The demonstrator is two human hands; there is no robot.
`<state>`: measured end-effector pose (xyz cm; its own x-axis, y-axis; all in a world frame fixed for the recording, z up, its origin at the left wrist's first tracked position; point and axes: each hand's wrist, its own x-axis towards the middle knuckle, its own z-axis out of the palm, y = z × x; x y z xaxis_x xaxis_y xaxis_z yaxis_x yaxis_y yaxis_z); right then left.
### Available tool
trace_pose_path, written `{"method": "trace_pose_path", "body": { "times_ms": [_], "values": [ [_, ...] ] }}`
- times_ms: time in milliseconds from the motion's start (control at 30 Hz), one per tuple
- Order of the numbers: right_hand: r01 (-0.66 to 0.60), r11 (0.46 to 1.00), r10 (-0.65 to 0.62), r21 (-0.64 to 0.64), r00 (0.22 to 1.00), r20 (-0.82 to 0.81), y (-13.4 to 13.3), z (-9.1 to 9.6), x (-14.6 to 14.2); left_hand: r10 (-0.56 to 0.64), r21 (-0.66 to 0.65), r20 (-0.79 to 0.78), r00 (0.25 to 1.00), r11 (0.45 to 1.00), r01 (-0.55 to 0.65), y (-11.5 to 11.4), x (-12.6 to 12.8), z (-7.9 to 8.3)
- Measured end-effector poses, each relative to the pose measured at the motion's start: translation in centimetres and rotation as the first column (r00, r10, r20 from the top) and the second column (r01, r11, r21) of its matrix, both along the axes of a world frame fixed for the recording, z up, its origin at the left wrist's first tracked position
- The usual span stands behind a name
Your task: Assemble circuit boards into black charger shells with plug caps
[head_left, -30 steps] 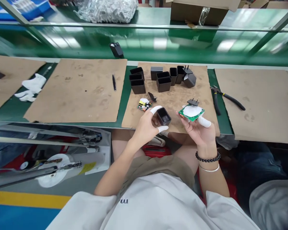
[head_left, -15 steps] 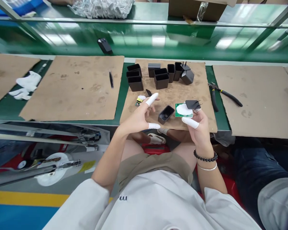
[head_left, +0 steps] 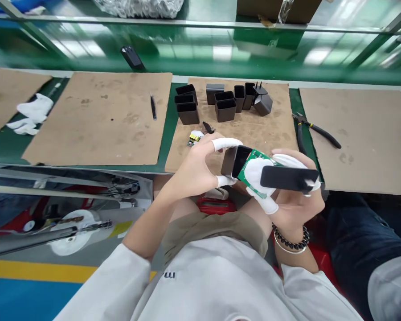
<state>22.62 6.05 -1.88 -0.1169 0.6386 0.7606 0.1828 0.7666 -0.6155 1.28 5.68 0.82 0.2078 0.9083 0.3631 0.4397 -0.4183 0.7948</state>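
Observation:
My left hand (head_left: 209,167) is closed around a black plastic charger housing (head_left: 228,161), its open end turned to the right. White finger cots cover the thumb and a finger. My right hand (head_left: 292,191), also in finger cots, grips a green circuit board (head_left: 262,192) with a white pad and a black end cap (head_left: 285,178) with prongs. The board's left edge is at the mouth of the housing; whether any of it is inside I cannot tell. Another small board with yellow parts (head_left: 194,138) lies on the cardboard just beyond my left hand.
Several empty black housings (head_left: 189,113) stand on the cardboard (head_left: 277,129) behind my hands, near a pronged charger (head_left: 263,103). Pliers (head_left: 316,129) lie to the right, tweezers (head_left: 153,107) to the left. A person's leg (head_left: 350,236) is at the right.
My left hand has picked the housing up off the cardboard. My right hand has brought the board and cap closer to me and up against the housing's opening.

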Motion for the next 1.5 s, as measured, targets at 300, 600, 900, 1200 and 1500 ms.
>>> {"method": "trace_pose_path", "body": {
  "times_ms": [300,600,900,1200,1500],
  "values": [
    [-0.010,0.993,0.002,0.115,0.998,0.063,0.2,0.8,0.2,-0.022,0.080,-0.069,0.997,0.996,0.027,-0.3,0.1,0.7],
    [-0.026,0.988,0.034,-0.152,0.998,0.050,0.0,0.5,0.4,-0.089,-0.009,-0.003,0.996,0.996,0.089,0.7,0.5,0.0],
    [-0.009,0.954,0.026,-0.299,0.998,0.052,0.2,1.8,0.9,-0.147,-0.114,0.078,0.986,0.981,0.155,1.2,-0.2,-0.9],
    [-0.177,0.872,0.178,-0.457,0.983,-0.043,1.0,1.5,0.5,-0.284,-0.090,-0.014,0.959,0.955,0.282,0.1,0.0,-1.4],
    [-0.318,0.760,0.366,-0.566,0.930,-0.031,0.8,1.8,0.1,-0.412,-0.050,-0.105,0.905,0.911,0.409,0.3,0.0,-1.3]
  ]
}}
